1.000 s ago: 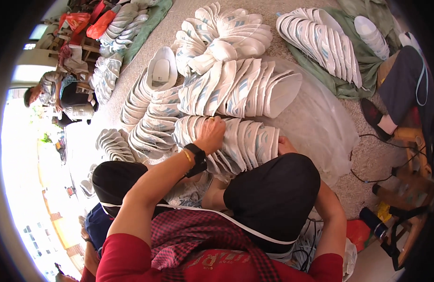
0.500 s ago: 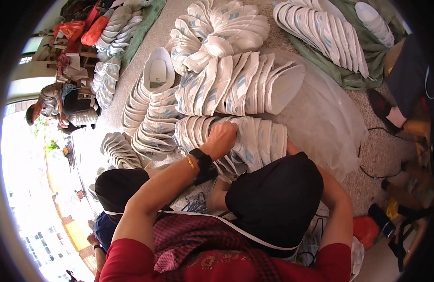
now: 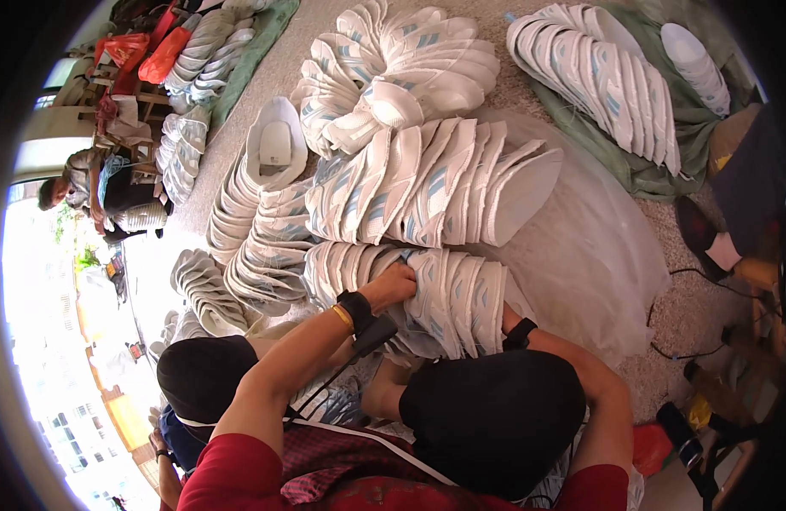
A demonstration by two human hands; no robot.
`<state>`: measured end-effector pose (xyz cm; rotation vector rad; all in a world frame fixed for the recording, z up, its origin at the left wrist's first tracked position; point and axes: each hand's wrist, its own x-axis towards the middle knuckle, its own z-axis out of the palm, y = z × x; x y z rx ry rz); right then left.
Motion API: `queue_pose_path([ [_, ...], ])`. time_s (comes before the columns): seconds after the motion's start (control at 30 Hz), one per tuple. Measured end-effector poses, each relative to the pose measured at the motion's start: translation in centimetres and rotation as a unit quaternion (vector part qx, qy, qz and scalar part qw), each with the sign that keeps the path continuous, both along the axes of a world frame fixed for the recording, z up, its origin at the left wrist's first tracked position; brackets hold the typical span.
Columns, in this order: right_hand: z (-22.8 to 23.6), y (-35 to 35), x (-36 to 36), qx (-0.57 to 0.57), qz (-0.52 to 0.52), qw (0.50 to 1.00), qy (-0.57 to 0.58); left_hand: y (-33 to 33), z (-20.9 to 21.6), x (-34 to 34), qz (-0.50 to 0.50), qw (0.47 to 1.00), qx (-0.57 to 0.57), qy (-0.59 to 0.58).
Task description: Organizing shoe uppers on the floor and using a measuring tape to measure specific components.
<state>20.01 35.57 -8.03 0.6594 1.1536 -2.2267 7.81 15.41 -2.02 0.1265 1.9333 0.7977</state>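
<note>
A row of nested white shoe uppers [image 3: 461,298] with blue-grey stripes lies just beyond my knees. My left hand [image 3: 393,285], with a dark band at the wrist, is closed on the upper edges in the middle of this row. At the row's right end is my right hand [image 3: 513,308], also banded at the wrist. Its fingers are hidden behind the end upper and my raised knee. Right behind lies a second, longer row of nested shoe uppers [image 3: 427,183], touching or nearly touching the first.
Beyond the rows lies a ring of shoe uppers [image 3: 393,72]. More nested uppers [image 3: 261,179] curve along the left. Clear plastic sheeting [image 3: 580,264] covers floor at right. Another stack [image 3: 601,81] rests on green cloth [image 3: 657,170]. Someone's foot [image 3: 708,238] is at far right, near a black cable [image 3: 699,277].
My left hand has moved slightly left and lower in the picture, still at the row. My right wrist now shows beside my knee. The whole view has shifted a little.
</note>
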Motion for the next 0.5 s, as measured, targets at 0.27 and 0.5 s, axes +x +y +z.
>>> queue_pose_path([
  [0.27, -0.6, 0.1, 0.1, 0.001, 0.017, 1.000, -0.014, 0.7, -1.0, -1.4, -0.041, 0.997, 0.015, -0.068],
  [0.5, -0.1, 0.7, 0.5, 0.023, 0.027, 0.999, -0.017, 1.2, -0.2, -0.5, 0.027, 0.996, 0.075, 0.036],
])
